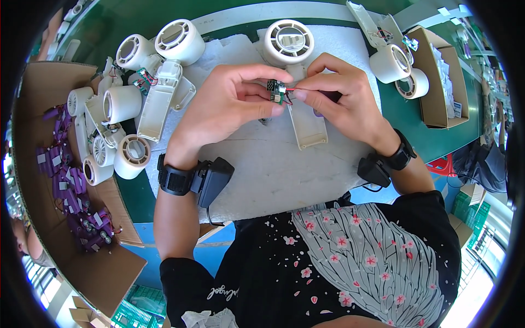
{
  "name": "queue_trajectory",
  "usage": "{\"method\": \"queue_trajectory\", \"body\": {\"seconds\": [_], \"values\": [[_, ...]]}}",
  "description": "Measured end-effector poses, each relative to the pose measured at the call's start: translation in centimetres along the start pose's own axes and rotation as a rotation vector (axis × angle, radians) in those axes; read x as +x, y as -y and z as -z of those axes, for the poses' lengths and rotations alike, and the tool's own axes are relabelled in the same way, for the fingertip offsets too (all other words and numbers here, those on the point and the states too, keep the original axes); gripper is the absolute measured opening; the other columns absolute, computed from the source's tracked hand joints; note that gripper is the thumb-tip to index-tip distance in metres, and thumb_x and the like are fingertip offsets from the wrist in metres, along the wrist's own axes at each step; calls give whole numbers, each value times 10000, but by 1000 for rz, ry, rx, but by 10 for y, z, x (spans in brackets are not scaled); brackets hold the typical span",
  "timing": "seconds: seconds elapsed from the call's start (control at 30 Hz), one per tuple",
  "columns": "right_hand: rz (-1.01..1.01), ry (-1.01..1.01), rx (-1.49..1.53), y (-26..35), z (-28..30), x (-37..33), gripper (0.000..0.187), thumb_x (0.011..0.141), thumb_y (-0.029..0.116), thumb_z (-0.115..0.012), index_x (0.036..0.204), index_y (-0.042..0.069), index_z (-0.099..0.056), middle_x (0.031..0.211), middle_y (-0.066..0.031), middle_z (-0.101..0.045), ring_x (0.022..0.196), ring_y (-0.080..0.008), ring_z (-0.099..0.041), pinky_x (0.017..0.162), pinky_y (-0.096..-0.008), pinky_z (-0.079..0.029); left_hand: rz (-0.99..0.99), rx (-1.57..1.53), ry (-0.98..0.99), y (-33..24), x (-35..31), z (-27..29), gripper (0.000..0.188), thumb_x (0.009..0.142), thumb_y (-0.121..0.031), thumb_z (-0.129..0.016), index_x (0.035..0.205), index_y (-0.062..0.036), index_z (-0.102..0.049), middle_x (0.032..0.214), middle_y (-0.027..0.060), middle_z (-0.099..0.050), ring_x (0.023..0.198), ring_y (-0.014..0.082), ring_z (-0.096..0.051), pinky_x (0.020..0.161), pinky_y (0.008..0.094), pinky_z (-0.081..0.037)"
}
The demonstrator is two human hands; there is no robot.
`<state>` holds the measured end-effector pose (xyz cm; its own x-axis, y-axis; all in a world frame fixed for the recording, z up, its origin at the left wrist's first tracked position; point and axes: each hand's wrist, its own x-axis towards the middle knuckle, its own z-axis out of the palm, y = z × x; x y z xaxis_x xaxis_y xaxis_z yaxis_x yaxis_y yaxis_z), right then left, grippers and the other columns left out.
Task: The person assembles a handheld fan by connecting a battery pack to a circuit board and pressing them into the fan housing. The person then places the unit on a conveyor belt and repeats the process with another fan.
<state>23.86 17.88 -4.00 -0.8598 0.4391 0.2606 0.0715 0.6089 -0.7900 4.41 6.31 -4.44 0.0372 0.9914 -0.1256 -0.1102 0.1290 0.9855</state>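
Note:
Between the fingers of my left hand (219,106) sits a small green circuit board (276,91) with black and white connectors. My right hand (347,93) pinches the red and dark wires (291,90) close to the white connector on the board's right side. Something purple shows partly under my right fingers, mostly hidden. Beneath both hands lies an open cream fan housing (309,126), its handle shell toward me and its round fan head (289,42) at the far side.
White foam padding (257,175) covers the green table. Several cream fan housings (164,98) crowd the left, beside a cardboard box (82,273) of purple batteries (68,186). More housings (391,63) lie far right, next to a cardboard box (445,109) holding white pieces.

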Motion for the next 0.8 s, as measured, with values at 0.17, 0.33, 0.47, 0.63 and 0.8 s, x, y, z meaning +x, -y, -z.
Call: {"method": "queue_trajectory", "body": {"seconds": [0.17,0.33,0.47,0.63,0.8], "values": [[-10,55,52,1,1,1,81,839,41,-695,905,1,-721,850,-55,-560,571,-103,-578,496,-238,-432,-4,36,-7,1,0,5,359,825,27,-690,1177,-29,-643,911,22,-670,801,67,-615,720,218,-507],[47,54,-19,-4,1,1,62,829,27,-695,875,-5,-721,832,-55,-563,569,-110,-579,495,-241,-435,-50,17,-16,2,3,4,361,822,49,-680,1171,-22,-629,958,37,-671,830,77,-626,740,220,-518],[-1,37,16,-2,-1,0,61,825,27,-695,869,-8,-718,815,-50,-567,570,-113,-573,501,-242,-429,-76,-18,-32,4,4,2,353,815,55,-689,1150,-18,-608,969,45,-672,836,85,-631,751,222,-526],[13,40,-11,-1,0,0,62,823,33,-697,864,-9,-717,810,-47,-571,575,-113,-567,507,-243,-423,-93,-16,-46,5,4,3,333,804,55,-707,1106,-15,-584,957,47,-671,832,90,-634,761,225,-530],[36,43,-20,-3,0,0,62,818,36,-699,858,-9,-715,808,-49,-575,585,-118,-566,510,-246,-421,-107,33,-61,4,4,-1,315,795,54,-717,1071,-12,-580,949,55,-675,840,86,-634,769,228,-531]]}}
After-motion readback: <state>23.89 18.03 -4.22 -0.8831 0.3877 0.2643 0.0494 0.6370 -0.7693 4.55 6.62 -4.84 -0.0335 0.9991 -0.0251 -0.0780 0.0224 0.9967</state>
